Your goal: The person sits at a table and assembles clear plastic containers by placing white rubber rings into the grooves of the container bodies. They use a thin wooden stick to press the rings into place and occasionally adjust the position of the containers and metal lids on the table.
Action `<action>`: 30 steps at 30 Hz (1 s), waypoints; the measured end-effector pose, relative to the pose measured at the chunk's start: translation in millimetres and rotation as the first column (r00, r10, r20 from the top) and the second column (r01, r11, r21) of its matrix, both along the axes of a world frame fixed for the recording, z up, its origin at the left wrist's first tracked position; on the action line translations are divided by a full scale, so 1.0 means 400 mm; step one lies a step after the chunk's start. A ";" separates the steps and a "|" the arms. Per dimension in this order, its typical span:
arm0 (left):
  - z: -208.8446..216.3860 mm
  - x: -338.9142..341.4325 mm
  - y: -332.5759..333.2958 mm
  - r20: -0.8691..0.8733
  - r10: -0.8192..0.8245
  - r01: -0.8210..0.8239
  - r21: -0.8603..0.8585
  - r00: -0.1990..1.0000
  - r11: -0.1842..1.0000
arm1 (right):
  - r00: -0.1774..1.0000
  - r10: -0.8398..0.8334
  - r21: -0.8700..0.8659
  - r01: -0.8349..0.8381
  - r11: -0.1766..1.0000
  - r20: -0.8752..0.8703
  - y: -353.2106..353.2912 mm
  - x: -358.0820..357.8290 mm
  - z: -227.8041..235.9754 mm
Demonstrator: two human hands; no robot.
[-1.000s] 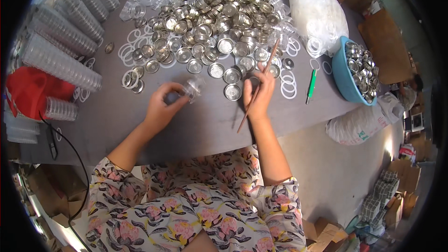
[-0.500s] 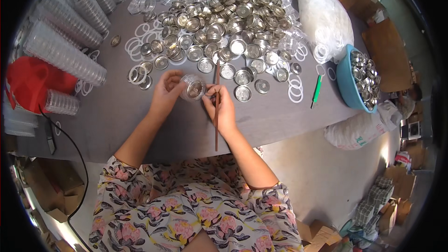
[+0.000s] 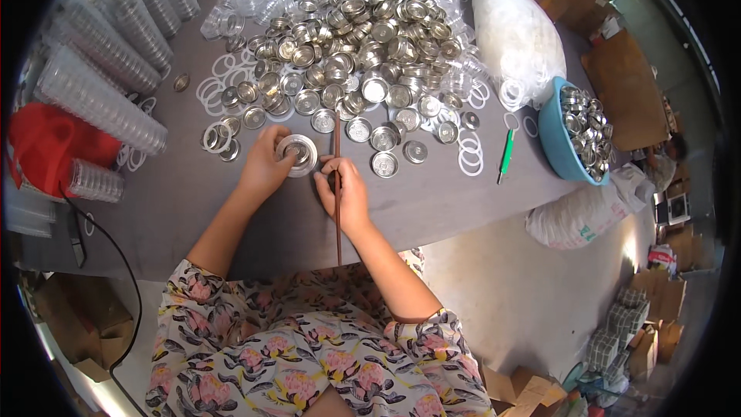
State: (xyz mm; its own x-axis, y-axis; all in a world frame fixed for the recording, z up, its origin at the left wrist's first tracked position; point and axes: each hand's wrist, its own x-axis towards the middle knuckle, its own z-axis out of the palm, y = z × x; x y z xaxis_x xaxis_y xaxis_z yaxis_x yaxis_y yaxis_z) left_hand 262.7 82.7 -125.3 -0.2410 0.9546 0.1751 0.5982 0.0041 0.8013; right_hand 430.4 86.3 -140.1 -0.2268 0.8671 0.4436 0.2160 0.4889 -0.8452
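My left hand (image 3: 265, 164) grips a round clear plastic cup (image 3: 306, 168) by its left side, thumb over the rim. A silvery metal disc shows in the middle of the cup, but I cannot tell whether it lies inside or beneath. Just to the right, my right hand (image 3: 344, 194) is closed round a thin brown stick (image 3: 338, 241), held upright in the picture with its far end by the nearest metal caps (image 3: 384, 164). A large heap of these silvery caps (image 3: 378, 31) lies beyond both hands, with white rings (image 3: 469, 156) scattered at its edges.
Stacked clear cups (image 3: 100, 104) and a red bag (image 3: 58, 147) stand at left. On the right are a white bag of rings (image 3: 517, 38), a green-handled tool (image 3: 506, 153) and a blue basin (image 3: 552, 131) of caps. A black cable (image 3: 127, 251) hangs over the left table edge.
The cup in my left hand has tilted, its round opening now facing up toward me. Both hands sit slightly further left and lower in view, and the whole scene has shifted a little left.
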 end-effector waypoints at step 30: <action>0.038 0.051 -0.288 -0.068 -0.198 0.206 0.155 0.978 0.966 | 0.615 -0.050 -0.409 -0.460 0.789 -0.787 -0.118 0.022 0.206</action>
State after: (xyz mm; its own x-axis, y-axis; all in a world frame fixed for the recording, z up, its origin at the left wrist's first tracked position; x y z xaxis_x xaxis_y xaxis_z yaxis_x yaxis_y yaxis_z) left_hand 283.0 -32.5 -110.0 -0.0328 0.9411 0.3365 0.6139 -0.2467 0.7498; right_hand 439.1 39.2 -57.7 -0.2536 0.9669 0.0291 -0.6336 -0.1433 -0.7602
